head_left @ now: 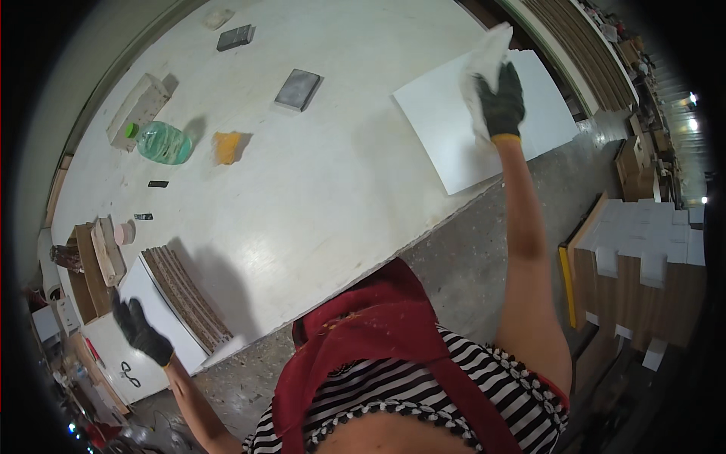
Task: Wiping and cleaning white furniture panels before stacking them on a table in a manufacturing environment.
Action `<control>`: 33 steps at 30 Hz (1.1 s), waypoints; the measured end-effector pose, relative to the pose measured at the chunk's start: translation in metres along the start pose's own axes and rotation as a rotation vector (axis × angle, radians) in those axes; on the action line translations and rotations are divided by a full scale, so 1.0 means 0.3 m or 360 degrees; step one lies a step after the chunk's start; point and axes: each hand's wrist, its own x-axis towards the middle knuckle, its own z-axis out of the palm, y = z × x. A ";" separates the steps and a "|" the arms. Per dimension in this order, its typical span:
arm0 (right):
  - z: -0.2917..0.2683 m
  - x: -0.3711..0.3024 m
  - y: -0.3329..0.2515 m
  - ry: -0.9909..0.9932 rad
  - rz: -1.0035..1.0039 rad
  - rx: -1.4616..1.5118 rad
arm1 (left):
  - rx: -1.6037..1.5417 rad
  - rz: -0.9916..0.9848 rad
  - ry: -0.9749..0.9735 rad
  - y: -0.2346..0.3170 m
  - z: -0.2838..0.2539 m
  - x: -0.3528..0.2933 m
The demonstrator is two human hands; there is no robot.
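Observation:
My right hand point(503, 102), in a dark glove with a yellow cuff, reaches far out to the right and holds a white cloth point(491, 49). The cloth lies against a white panel point(431, 113), which rests on the table and overhangs its near edge. At the near left, my left hand point(142, 333), in a matching glove, has its fingers apart and holds nothing. It is over the left side of a stack of white-faced boards point(189, 299) with brown layered edges; whether it touches them I cannot tell.
On the white table point(325, 197) lie a green-capped bottle point(164, 143), a yellow sponge-like piece point(226, 147), a grey block point(299, 89), a dark block point(235, 38) and a long pale block point(138, 110). Scissors point(130, 374) lie near left. Stacked boards point(643, 257) stand at right.

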 end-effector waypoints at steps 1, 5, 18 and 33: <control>0.096 0.032 0.130 -0.0022 -0.0237 -0.0303 | -0.0068 0.0061 -0.0131 0.064 0.134 -0.009; 0.292 -0.149 -0.095 -0.0552 -0.0543 -0.0223 | -0.0141 -0.0153 -0.0681 0.245 0.426 -0.117; -0.457 -0.475 0.068 -0.0413 0.0560 0.0772 | -0.0887 -0.0775 -0.2038 0.454 1.105 -0.508; -0.412 -0.343 0.376 -0.0338 0.0991 0.1434 | -0.1167 -0.1235 -0.2315 0.610 1.564 -0.738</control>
